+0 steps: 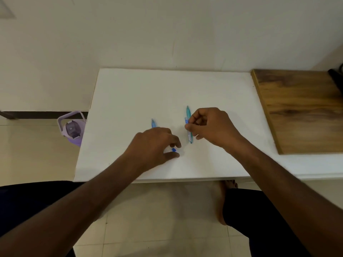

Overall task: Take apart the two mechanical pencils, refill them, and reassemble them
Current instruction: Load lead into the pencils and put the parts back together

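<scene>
Gripping a small clear tube with a blue tip, the right hand [209, 127] hovers right of centre frame over the teal pencil [189, 125], whose long axis runs up-down on the white table [130, 93]; just left, the left hand [154, 145] covers the blue pencil [153, 123], its curled fingers closing around a small blue cap [174, 149], contact unclear

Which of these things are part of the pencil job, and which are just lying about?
Job: teal pencil, blue pencil, small blue piece, clear tube in right hand.
Lying about: purple bottle, wooden board.
</scene>
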Tool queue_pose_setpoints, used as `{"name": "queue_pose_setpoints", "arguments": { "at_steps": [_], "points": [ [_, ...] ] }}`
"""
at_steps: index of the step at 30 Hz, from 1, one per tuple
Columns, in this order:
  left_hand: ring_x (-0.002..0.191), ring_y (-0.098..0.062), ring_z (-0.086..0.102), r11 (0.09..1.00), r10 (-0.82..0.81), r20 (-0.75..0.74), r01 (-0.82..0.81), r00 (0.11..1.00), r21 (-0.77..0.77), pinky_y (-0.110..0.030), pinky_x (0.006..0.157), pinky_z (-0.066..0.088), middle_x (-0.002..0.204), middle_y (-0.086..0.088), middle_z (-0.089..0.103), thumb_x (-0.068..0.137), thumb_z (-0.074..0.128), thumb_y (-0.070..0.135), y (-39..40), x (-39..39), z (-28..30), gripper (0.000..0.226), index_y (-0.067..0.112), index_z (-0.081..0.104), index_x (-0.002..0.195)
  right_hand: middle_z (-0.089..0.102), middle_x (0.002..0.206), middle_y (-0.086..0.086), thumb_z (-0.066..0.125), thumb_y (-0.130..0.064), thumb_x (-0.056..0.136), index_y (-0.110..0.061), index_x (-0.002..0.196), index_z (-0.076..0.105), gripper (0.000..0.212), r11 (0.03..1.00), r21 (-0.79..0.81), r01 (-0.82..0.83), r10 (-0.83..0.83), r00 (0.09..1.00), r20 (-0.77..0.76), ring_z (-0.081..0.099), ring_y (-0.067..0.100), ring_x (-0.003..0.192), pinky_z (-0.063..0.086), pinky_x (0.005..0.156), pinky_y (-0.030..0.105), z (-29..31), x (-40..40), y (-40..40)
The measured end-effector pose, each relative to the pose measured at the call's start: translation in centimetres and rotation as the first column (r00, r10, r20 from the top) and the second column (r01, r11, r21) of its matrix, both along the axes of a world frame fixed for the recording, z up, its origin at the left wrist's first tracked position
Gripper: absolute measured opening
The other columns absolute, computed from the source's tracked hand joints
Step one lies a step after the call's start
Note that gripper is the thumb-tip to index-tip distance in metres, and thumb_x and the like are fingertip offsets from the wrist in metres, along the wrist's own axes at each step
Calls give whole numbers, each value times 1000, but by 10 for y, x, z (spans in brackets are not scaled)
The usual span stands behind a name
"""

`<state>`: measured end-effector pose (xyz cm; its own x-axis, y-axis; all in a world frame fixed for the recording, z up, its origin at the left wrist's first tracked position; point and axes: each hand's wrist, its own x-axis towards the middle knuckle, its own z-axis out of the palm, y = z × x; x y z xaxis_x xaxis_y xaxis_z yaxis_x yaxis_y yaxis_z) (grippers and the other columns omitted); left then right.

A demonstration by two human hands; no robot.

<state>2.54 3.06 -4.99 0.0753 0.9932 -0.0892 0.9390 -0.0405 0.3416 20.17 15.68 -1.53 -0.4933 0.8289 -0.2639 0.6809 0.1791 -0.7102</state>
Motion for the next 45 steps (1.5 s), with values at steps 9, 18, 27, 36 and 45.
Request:
{"name": "queue_pose_setpoints", "arguments": {
  "at_steps": [9, 18, 27, 36, 45],
  "points": [
    [92, -16, 64, 999, 31, -49, -31, 998, -7, -27, 81, 50, 106, -2, 70, 105, 60, 34, -5, 22, -6, 23, 17, 69, 118, 79, 78, -5, 86, -30, 87, -21, 83, 72, 17, 999, -44, 3, -10, 990, -141, 78, 8, 69, 65, 62, 27, -3, -9, -2],
    [72, -8, 69, 884, 378, 469, -461, 798, 72, -15, 70, 53, 82, 8, 74, 92, 71, 28, 4, -5, 21, 11, 18, 75, 91, 83, 90, -9, 76, -27, 95, -19, 91, 68, 12, 970, -244, -22, -37, 971, -235, 78, 13, 74, 58, 60, 22, -2, -12, -5],
    [93, -14, 76, 802, 356, 849, -595, 391, -63, -28, 80, 64, 103, 8, 80, 100, 70, 29, 12, -20, 28, 16, 19, 79, 108, 82, 90, -11, 77, -34, 94, -23, 99, 71, 13, 974, -167, -156, 113, 964, -239, 79, 12, 76, 60, 60, 24, -2, -26, -19],
    [93, -17, 76, 808, 417, 844, -563, 336, -175, -30, 83, 65, 110, 0, 81, 98, 71, 29, 12, -17, 29, 26, 13, 80, 116, 82, 87, -5, 78, -26, 94, -14, 100, 74, 14, 985, -138, -104, 58, 952, -300, 76, 17, 68, 64, 63, 30, 0, -26, -20],
    [86, -12, 75, 813, 428, 854, -539, 296, -221, -26, 73, 63, 99, 8, 81, 96, 73, 36, 12, -20, 23, 20, 25, 82, 110, 82, 86, -4, 80, -26, 92, -15, 101, 77, 15, 992, -80, -93, 65, 953, -297, 77, 10, 72, 59, 59, 22, 2, -23, -19]
  ]
}}
